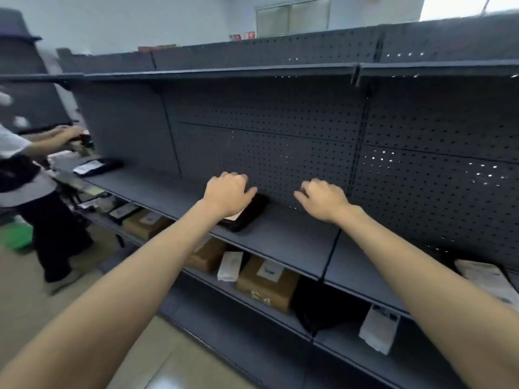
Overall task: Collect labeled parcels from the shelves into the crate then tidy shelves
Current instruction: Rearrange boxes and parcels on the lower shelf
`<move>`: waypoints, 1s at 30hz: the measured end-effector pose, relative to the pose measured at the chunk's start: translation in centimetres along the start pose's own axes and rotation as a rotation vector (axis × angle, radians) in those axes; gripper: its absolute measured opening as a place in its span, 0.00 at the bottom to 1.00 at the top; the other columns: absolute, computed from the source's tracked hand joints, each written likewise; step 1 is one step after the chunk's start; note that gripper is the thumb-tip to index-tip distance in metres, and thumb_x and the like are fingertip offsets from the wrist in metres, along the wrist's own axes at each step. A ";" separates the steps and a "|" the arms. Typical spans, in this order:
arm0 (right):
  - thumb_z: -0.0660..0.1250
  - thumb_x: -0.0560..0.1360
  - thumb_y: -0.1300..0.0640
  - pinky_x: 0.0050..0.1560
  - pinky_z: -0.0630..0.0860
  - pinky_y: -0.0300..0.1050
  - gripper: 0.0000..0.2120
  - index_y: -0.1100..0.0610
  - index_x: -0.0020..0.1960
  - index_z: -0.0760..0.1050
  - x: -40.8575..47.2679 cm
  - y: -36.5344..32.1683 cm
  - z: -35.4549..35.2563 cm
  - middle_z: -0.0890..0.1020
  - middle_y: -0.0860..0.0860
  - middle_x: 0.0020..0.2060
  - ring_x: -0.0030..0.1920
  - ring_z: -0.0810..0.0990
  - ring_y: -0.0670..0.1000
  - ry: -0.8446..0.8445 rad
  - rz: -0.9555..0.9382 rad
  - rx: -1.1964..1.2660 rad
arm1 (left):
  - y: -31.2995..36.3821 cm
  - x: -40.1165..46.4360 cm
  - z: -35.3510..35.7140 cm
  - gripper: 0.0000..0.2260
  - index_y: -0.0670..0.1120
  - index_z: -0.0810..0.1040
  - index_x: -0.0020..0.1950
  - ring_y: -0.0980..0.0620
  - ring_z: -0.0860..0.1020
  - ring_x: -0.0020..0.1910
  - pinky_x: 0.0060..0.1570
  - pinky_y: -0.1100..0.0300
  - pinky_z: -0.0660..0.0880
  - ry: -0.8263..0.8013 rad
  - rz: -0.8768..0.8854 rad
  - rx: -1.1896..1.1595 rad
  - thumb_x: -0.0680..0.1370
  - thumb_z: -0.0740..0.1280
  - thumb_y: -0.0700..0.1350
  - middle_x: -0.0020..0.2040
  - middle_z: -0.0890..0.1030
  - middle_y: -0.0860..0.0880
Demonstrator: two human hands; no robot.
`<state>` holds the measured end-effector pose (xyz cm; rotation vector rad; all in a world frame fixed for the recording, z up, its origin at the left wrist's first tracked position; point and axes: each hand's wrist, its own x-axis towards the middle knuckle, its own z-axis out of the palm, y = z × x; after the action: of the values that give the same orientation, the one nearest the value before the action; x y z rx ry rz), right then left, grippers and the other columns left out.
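A black parcel with a pale label [247, 213] lies on the dark middle shelf [286, 234] against the pegboard back. My left hand [229, 192] rests on top of it with curled fingers, covering most of the label. My right hand [323, 196] hovers just to the right of the parcel, fingers bent down, holding nothing. A second black parcel with a white label [97, 166] lies at the left end of the same shelf. Whether my left hand grips the parcel or only touches it is not clear.
On the lower shelf stand brown cartons [266, 282], white packets [230, 265], a black bag [325, 310] and a white parcel [379, 328]. A white mailer [488, 279] lies at far right. Another person [33, 192] stands at left by a green object [16, 235].
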<state>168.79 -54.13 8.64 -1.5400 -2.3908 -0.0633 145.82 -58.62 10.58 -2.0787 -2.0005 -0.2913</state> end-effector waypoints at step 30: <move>0.54 0.83 0.47 0.50 0.72 0.52 0.19 0.59 0.59 0.75 22.1 -33.3 16.4 0.79 0.57 0.56 0.55 0.79 0.60 -0.030 -0.276 0.043 | -36.8 0.4 7.8 0.22 0.45 0.78 0.61 0.43 0.77 0.60 0.54 0.48 0.75 -0.100 -0.232 0.087 0.83 0.56 0.60 0.58 0.81 0.44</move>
<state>126.86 -45.55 3.00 -1.1918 -2.5943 -0.0466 108.85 -54.62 4.57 -1.8447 -2.2739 -0.1406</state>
